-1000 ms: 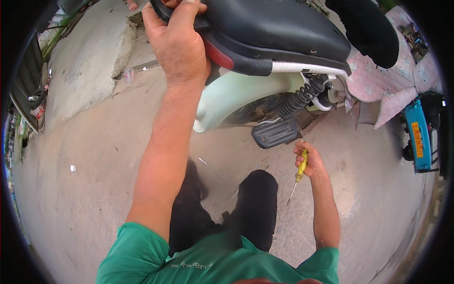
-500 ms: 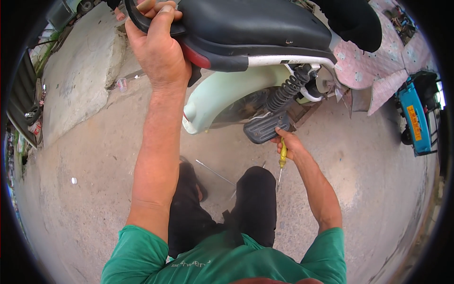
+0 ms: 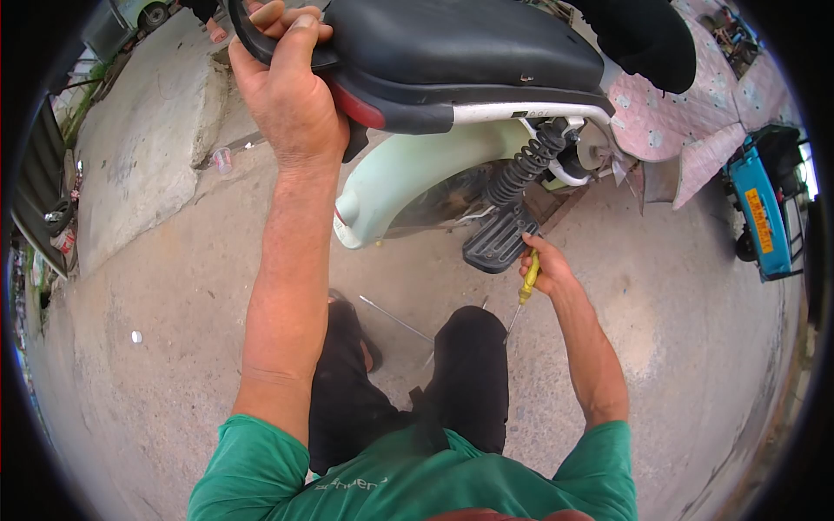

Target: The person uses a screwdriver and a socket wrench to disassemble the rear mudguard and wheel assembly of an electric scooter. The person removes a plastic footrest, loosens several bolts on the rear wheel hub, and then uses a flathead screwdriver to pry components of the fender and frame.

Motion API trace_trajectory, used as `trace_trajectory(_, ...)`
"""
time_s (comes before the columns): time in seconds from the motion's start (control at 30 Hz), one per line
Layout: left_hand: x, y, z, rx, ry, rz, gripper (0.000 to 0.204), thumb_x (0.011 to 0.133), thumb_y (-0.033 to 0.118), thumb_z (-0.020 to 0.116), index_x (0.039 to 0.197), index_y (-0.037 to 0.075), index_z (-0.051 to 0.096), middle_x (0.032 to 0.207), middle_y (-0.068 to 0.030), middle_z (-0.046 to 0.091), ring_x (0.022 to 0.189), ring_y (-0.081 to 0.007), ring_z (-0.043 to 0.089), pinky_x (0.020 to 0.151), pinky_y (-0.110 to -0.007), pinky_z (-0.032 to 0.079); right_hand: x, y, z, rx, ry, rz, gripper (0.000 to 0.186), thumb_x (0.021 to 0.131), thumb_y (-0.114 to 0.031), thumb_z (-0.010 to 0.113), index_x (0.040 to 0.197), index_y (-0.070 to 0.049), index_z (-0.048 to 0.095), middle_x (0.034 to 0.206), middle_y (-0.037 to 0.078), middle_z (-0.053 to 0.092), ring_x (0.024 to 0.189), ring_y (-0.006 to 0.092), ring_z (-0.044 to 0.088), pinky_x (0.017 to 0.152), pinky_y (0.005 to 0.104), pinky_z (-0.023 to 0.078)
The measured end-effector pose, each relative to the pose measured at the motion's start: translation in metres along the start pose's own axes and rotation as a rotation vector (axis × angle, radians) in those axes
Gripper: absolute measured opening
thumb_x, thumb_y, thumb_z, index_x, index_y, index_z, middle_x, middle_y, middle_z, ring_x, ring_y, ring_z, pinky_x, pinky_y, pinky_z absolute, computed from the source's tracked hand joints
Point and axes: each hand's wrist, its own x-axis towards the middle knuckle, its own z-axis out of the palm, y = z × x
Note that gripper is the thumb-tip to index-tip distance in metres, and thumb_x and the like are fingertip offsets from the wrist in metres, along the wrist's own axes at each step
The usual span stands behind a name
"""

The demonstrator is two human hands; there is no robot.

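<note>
In the head view, the left hand (image 3: 294, 104) has its fingers wrapped around the black rail (image 3: 249, 33) at the seat's (image 3: 452, 48) end. The right hand (image 3: 549, 267) grasps the yellow screwdriver (image 3: 529, 280), shaft slanting down beside the right knee (image 3: 470, 347), thumb at the edge of the footrest (image 3: 498, 243), below the spring (image 3: 526, 163). A rod (image 3: 393, 316) lies on the ground (image 3: 217, 347).

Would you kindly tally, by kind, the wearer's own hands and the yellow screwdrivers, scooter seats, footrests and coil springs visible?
Left hand and right hand: 2
Yellow screwdriver: 1
Scooter seat: 1
Footrest: 1
Coil spring: 1
Total: 6
</note>
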Motion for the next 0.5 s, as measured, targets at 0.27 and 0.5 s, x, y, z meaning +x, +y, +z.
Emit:
trace_trajectory(0.27, 0.001, 0.000, -0.003, 0.020, -0.023, 0.008, 0.030, 0.095, 0.003, 0.064, 0.124, 0.002, 0.055, 0.108, -0.0122, 0.069, 0.096, -0.0183, 0.065, 0.096, -0.034, 0.052, -0.002, 0.011, -0.020, 0.263, -0.092, 0.002, 0.022, 0.095, -0.024, 0.075, 0.087, -0.015, 0.057, 0.077, 0.000, 0.055, 0.061, 0.0137, 0.053, 0.054, 0.0311, 0.043)
trace_trajectory(0.5, 0.001, -0.001, -0.006, 0.013, -0.033, 0.004, 0.030, 0.096, 0.002, 0.063, 0.124, 0.003, 0.056, 0.108, -0.0120, 0.069, 0.098, -0.0182, 0.064, 0.097, -0.034, 0.051, -0.007, 0.016, -0.084, 0.393, -0.217, -0.058, 0.014, 0.097, -0.023, 0.073, 0.092, -0.017, 0.060, 0.080, -0.001, 0.060, 0.062, 0.0129, 0.055, 0.057, 0.0298, 0.044)
